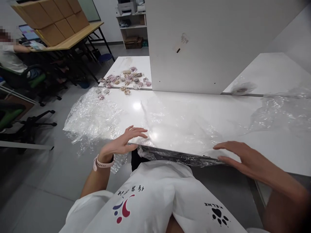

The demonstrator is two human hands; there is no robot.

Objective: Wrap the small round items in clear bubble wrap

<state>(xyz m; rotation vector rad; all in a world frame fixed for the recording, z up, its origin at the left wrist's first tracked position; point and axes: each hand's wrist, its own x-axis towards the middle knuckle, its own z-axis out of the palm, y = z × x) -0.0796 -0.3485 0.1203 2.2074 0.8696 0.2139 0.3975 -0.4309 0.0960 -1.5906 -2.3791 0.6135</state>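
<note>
A clear plastic bag (179,129) lies spread flat on the white table (165,98), its near side hanging over the front edge. Above its left end is my left hand (126,140), fingers extended and apart, with a pale pink band on the wrist. At the right end of the bag my right hand (233,153) has thumb and fingers spread, nothing visible between them. Whether either hand touches the film, I cannot tell. A pile of crumpled clear bags (94,113) lies left of my left hand.
Several small wrapped items (128,77) lie scattered at the table's back left. A tall white panel (189,48) rises behind the table. More clear film (286,110) covers the right side, near one wrapped item (240,90). A person (14,58) sits at a desk far left.
</note>
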